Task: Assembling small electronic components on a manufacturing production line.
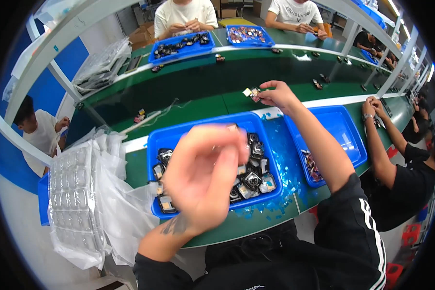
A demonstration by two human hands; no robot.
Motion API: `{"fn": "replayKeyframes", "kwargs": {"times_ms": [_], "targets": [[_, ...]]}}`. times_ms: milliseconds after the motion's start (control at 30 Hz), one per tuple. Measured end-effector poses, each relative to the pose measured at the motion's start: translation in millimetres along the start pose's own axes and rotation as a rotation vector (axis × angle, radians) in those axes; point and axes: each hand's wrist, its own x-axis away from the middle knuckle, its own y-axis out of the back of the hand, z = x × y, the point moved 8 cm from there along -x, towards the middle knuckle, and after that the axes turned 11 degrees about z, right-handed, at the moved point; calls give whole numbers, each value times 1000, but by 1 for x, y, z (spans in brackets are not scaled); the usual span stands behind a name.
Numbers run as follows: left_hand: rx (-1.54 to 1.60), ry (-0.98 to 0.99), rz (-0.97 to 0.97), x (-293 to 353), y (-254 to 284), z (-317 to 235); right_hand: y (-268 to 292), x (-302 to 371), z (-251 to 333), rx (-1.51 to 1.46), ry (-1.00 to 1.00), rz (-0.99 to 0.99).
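Observation:
Out over the green belt, my right hand [278, 96] pinches a small electronic module [253, 94] with a pale square piece on it, between thumb and fingertips. My left hand [205, 169] is close to the camera, raised above a blue tray [217, 119] and hiding its middle. Its fingers look curled but are smeared by motion, so I cannot make out whether anything is in them. Around that hand, the tray holds several small black devices [252, 180] with round lens-like fronts, some showing pale square pieces.
A second blue tray [340, 123] at right holds small parts [311, 166]. Blue film scraps [280, 193] litter the table between the trays. Wrapped clear plastic trays [72, 193] stand at left. More modules [317, 84] lie on the belt [198, 96]. People sit opposite and to my right.

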Motion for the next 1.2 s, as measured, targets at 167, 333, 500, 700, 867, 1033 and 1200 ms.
{"fn": "replayKeyframes", "kwargs": {"times_ms": [167,333,500,700,867,1033,1200], "targets": [[-476,-308,288,10,-7,-125,-4,-56,-11,762,65,-234],[-467,-389,329,7,-15,-155,36,-81,-41,417,-9,-147],[-491,-265,141,7,-1,-157,-23,-23,31,701,413,-201],[-598,-484,117,17,4,-152,-142,60,23,1309,198,182],[-750,16,-93,-21,32,-65,-112,55,20,889,312,99],[-611,484,-60,10,49,81,-106,121,61,207,466,-11],[29,673,6,35,-5,127,-78,175,35,-31,475,-92]]}}
